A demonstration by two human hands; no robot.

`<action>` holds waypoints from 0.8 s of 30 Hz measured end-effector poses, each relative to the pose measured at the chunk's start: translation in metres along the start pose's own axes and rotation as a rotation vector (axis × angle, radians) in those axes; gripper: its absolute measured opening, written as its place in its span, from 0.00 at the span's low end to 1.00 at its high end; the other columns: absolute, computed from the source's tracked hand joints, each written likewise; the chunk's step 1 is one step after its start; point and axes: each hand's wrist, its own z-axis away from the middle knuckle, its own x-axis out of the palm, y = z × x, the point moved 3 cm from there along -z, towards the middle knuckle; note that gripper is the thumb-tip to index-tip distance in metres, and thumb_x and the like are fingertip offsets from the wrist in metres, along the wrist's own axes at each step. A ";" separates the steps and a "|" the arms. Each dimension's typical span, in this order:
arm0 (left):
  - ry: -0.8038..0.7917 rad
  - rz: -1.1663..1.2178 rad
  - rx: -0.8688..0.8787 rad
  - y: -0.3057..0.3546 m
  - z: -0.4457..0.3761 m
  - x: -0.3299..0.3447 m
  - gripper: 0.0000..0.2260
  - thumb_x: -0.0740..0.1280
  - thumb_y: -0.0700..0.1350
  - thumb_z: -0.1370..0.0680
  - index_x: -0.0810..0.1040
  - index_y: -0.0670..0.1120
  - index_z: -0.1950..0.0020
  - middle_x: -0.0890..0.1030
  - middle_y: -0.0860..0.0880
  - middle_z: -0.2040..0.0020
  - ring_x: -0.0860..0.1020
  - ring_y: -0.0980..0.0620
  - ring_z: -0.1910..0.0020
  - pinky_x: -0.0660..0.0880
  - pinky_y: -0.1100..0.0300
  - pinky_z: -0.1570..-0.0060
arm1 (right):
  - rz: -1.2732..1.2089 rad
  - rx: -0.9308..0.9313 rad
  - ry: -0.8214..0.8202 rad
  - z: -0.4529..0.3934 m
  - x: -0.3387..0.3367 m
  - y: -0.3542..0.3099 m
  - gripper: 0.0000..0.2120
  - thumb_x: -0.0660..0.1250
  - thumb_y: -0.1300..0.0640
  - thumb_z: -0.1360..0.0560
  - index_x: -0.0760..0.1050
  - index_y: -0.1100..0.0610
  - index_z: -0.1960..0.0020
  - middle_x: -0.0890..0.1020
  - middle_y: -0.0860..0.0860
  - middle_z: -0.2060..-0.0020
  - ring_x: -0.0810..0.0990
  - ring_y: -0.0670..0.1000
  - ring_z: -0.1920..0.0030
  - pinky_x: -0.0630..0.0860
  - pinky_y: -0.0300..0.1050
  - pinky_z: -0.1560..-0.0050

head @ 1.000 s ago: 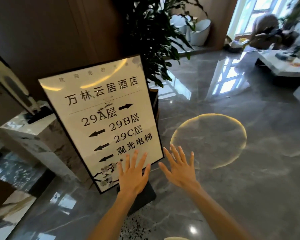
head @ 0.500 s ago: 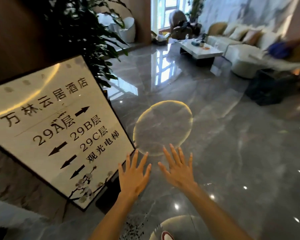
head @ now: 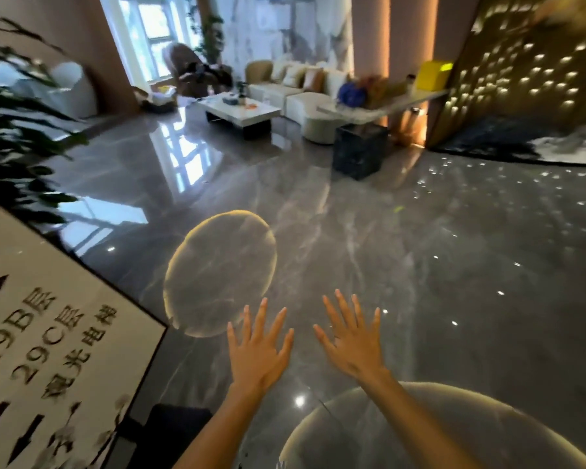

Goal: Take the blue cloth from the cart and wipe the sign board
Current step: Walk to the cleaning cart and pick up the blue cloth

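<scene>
The white sign board (head: 44,336) with a black frame, black characters and arrows leans at the lower left, partly cut off by the frame edge. My left hand (head: 259,350) hovers palm down with fingers spread, just right of the board's lower corner and apart from it. My right hand (head: 352,340) is beside it, also spread and holding nothing. A blurred blue bundle (head: 352,93) lies on a long pale counter (head: 400,103) far across the room; I cannot tell what it is. No cart shows clearly.
Glossy grey marble floor (head: 420,265) stretches ahead with round light spots. A leafy plant (head: 11,147) stands behind the board. A black block (head: 359,150), a white coffee table (head: 242,113) and pale sofas (head: 301,86) sit at the far side. A yellow box (head: 433,74) rests on the counter.
The view has swung right: the sign board slid to the left edge and the lounge and counter came into sight. Both hands stay spread and empty in front of me.
</scene>
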 end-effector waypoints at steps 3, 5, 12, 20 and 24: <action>-0.022 -0.004 0.092 0.041 -0.002 0.007 0.27 0.37 0.70 0.24 0.43 0.69 0.24 0.38 0.58 0.21 0.37 0.49 0.22 0.39 0.38 0.26 | 0.012 0.105 0.021 0.020 -0.011 0.042 0.33 0.36 0.26 0.25 0.30 0.35 0.25 0.32 0.39 0.23 0.31 0.51 0.23 0.29 0.68 0.28; -0.024 0.001 0.160 0.072 -0.001 0.012 0.27 0.38 0.70 0.24 0.44 0.69 0.24 0.39 0.58 0.21 0.37 0.49 0.22 0.38 0.38 0.26 | 0.022 0.179 0.041 0.037 -0.020 0.071 0.34 0.36 0.26 0.25 0.31 0.35 0.24 0.33 0.39 0.23 0.32 0.51 0.22 0.28 0.67 0.28; -0.079 0.029 0.379 0.179 0.026 0.038 0.25 0.37 0.68 0.23 0.41 0.70 0.25 0.40 0.57 0.20 0.37 0.50 0.22 0.37 0.38 0.26 | 0.030 0.380 0.081 0.114 -0.044 0.167 0.35 0.34 0.26 0.26 0.33 0.37 0.23 0.35 0.41 0.22 0.31 0.51 0.23 0.30 0.68 0.28; -0.160 0.014 0.584 0.294 0.085 0.057 0.28 0.30 0.69 0.26 0.34 0.66 0.26 0.35 0.57 0.22 0.35 0.48 0.22 0.37 0.37 0.26 | 0.033 0.580 0.111 0.207 -0.065 0.257 0.36 0.34 0.26 0.27 0.38 0.38 0.22 0.40 0.43 0.20 0.38 0.53 0.20 0.33 0.70 0.27; -0.190 0.011 0.661 0.337 0.116 0.071 0.27 0.32 0.68 0.24 0.36 0.66 0.24 0.35 0.56 0.22 0.35 0.47 0.23 0.38 0.37 0.26 | 0.016 0.651 0.133 0.253 -0.070 0.290 0.35 0.38 0.27 0.25 0.38 0.39 0.22 0.40 0.44 0.20 0.37 0.53 0.21 0.31 0.69 0.28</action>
